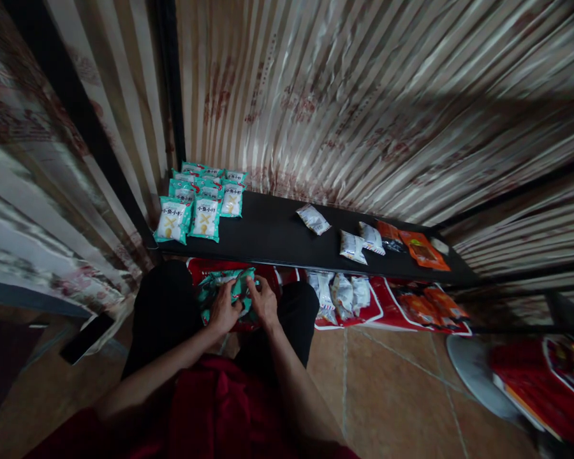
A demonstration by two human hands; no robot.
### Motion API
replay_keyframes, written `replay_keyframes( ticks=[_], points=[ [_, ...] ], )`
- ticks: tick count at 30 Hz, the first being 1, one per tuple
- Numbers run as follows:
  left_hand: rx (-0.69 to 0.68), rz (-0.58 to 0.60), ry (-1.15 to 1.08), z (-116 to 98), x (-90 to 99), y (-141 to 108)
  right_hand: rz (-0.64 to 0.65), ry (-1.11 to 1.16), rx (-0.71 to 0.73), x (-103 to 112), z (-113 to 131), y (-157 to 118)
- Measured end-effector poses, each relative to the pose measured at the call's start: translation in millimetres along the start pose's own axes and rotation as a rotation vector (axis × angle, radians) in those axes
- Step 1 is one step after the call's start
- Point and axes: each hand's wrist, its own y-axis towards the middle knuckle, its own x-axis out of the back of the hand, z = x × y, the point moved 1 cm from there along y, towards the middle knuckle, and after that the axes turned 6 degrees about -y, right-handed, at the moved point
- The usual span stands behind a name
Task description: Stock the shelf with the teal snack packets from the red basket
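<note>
Between my knees a red bin (194, 268) holds several teal snack packets (210, 287). Over it, my left hand (226, 309) and my right hand (264, 301) pinch a teal packet (242, 285) from its two sides, fingers closed on it. Several teal-and-white packets (205, 218) stand in rows at the left end of the black shelf (268, 229). Silver packets (314, 218) lie on the shelf's middle and right part, and an orange packet (425, 250) lies near its right end.
Beneath the shelf, red bins hold silver packets (343, 295) and orange packets (428, 307). Striped curtains (316, 95) hang behind and at both sides. A phone-like black object (87, 338) is at lower left. A grey round seat (476, 376) and red bags (530, 376) are at lower right.
</note>
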Motion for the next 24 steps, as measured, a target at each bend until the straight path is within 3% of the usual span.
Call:
replay_keyframes(
  ticks=[6,10,19,24],
  points=[
    [0.24,0.046,-0.217,-3.5,13.3,10.5,-0.044,0.227,0.138,-6.6,-15.2,0.4],
    [0.321,0.033,-0.396,-5.7,18.9,16.5,-0.094,0.269,0.19,-8.6,-20.6,2.0],
    [0.437,0.012,-0.726,-11.4,23.7,23.4,-0.154,0.327,0.144,-11.6,-27.0,2.3],
    [0.457,-0.008,-0.723,-15.8,25.1,26.3,-0.006,0.47,0.109,-13.0,-30.1,3.0]
  ],
)
